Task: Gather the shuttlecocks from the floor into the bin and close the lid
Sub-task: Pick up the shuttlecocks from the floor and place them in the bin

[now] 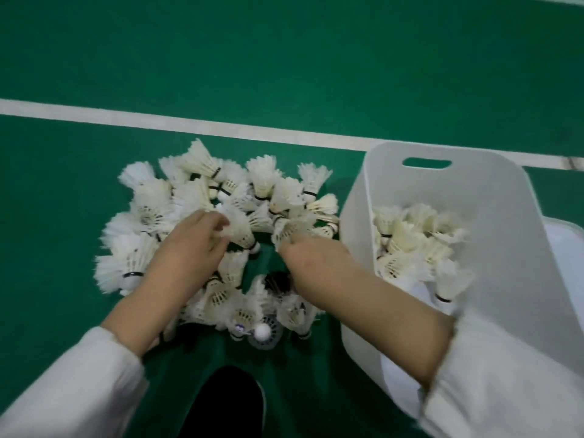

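Your shuttlecocks (202, 191) are white feathered ones with black bands by the corks. They're heaped in a rough ring on the green court floor (284, 58), just left of the bin (355, 216). The bin's white plastic with an open top and a handle slot (426, 162) in its far wall, and it holds a batch (410, 235) of them.

Your left hand (189, 245) pinches a shuttlecock (238, 224) by its feathers mid-heap. Your right hand (311, 256) has fingers curled into a second shuttlecock (289, 227) just beside it. It's blurry, but it looks like a grip.

A white court line (158, 123) runs across beyond the heap. A white plastic piece (568, 245) pokes out right of the bin, and I can't tell if it's the lid. Your right sleeve (505, 374) covers the bin's near side.
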{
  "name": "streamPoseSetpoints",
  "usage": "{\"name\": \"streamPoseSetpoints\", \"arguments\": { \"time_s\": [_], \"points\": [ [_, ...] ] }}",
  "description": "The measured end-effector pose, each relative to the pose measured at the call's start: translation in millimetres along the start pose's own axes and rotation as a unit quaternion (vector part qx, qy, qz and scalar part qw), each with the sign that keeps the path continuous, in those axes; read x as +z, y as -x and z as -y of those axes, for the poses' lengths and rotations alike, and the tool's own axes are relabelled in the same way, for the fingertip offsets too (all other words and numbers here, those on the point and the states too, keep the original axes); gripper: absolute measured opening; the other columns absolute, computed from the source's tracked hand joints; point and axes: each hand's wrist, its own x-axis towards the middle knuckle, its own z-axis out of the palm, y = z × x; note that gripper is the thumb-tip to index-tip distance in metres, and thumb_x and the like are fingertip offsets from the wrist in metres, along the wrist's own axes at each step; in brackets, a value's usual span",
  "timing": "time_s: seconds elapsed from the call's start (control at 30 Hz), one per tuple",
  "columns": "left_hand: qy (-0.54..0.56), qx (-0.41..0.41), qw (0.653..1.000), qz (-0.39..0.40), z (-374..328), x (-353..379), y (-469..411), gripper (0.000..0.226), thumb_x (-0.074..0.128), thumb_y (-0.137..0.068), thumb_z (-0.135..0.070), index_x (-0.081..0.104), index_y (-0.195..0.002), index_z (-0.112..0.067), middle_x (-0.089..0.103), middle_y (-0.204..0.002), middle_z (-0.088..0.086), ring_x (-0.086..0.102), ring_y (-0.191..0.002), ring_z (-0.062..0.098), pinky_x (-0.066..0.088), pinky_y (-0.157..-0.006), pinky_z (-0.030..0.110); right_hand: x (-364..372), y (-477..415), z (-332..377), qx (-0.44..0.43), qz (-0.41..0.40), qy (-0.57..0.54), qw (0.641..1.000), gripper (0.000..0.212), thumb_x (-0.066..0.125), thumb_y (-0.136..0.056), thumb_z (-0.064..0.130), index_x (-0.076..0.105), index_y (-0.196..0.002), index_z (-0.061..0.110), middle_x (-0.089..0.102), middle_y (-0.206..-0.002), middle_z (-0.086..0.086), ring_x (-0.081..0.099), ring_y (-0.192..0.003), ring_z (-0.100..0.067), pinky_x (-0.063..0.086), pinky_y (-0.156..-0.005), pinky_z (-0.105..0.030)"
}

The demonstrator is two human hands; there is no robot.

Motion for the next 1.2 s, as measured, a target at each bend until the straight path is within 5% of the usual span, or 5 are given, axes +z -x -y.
{"name": "streamPoseSetpoints", "arguments": {
  "time_s": [0.2,0.53,0.93,1.1,1.2],
  "points": [
    [-0.014,0.001,1.000,0.001,17.3,20.5,-31.3,0.036,0.054,-0.091,-0.027,0.054,-0.121,-0.007,0.053,-0.120,0.010,0.041,-0.115,0.027,0.033,-0.094,0.035,38.0,-30.3,-4.0,0.115,0.127,0.036,0.985,0.039,0.047,-0.090,0.005,0.046,-0.129,0.002,0.040,-0.136,-0.017,0.044,-0.124,-0.031,0.043,-0.098,-0.038],
    [0.140,-0.021,0.987,-0.073,26.4,-2.5,-14.3,0.025,0.058,-0.088,-0.032,0.059,-0.080,-0.008,0.060,-0.071,0.006,0.052,-0.065,0.017,0.039,-0.061,0.028,12.9,-18.5,12.3,0.091,-0.088,-0.013,0.992,0.020,0.049,-0.085,-0.001,0.056,-0.101,0.007,0.048,-0.097,-0.005,0.054,-0.095,-0.028,0.037,-0.056,-0.030],
    [0.194,-0.120,0.964,-0.136,38.2,-45.2,16.7,0.024,0.047,-0.092,-0.042,0.055,-0.097,-0.019,0.055,-0.075,-0.008,0.048,-0.064,0.005,0.036,-0.053,0.019,27.2,-32.7,29.8,0.125,-0.138,-0.201,0.962,0.021,0.042,-0.093,0.022,0.060,-0.099,0.011,0.059,-0.099,-0.007,0.051,-0.080,-0.021,0.036,-0.065,-0.029],
    [0.129,-0.080,0.988,-0.004,24.2,-14.6,3.0,0.031,0.040,-0.093,-0.050,0.049,-0.112,-0.026,0.062,-0.077,0.001,0.052,-0.058,0.012,0.040,-0.053,0.025,30.8,-38.0,21.9,0.132,-0.128,-0.220,0.958,0.022,0.041,-0.093,0.021,0.060,-0.099,0.011,0.058,-0.099,-0.006,0.051,-0.083,-0.021,0.035,-0.067,-0.028],
    [0.071,-0.118,0.989,0.053,26.1,11.0,-12.7,0.040,0.038,-0.095,-0.044,0.041,-0.130,-0.024,0.062,-0.113,0.009,0.059,-0.093,0.023,0.047,-0.076,0.035,31.9,-40.4,21.7,0.122,-0.136,-0.233,0.955,0.022,0.041,-0.094,0.022,0.060,-0.094,0.011,0.056,-0.093,-0.006,0.053,-0.083,-0.022,0.034,-0.066,-0.029]
  ]
}}
